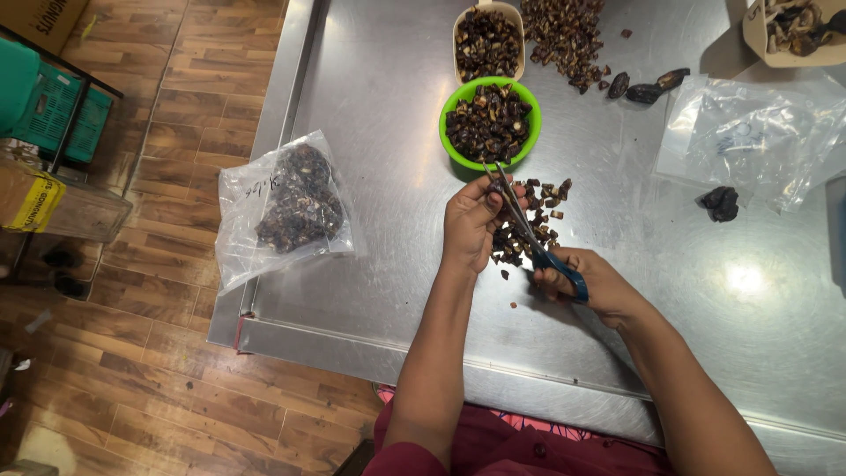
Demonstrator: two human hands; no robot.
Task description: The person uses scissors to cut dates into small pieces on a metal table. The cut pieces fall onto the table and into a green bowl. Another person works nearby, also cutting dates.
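1. Left hand (471, 225) fingers pinch a dark date piece (496, 187) at the blades.
2. Right hand (589, 280) grips blue-handled scissors (529, 234), blades parted.
3. Chopped dates (529, 225) lie beneath on the steel tabletop (379, 115); green bowl (449, 141) just beyond.

Blue-handled scissors (538, 247), a bright green bowl (490, 123) of dark brown, perhaps near-black, fruit pieces (529, 220), grey steel table (388, 106).

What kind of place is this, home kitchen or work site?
Likely a small food-prep workspace: a stainless steel table, bowls and a clear bag of chopped dried fruit, stacked crates on a wood-look floor. The right hand works scissors beside the left hand.
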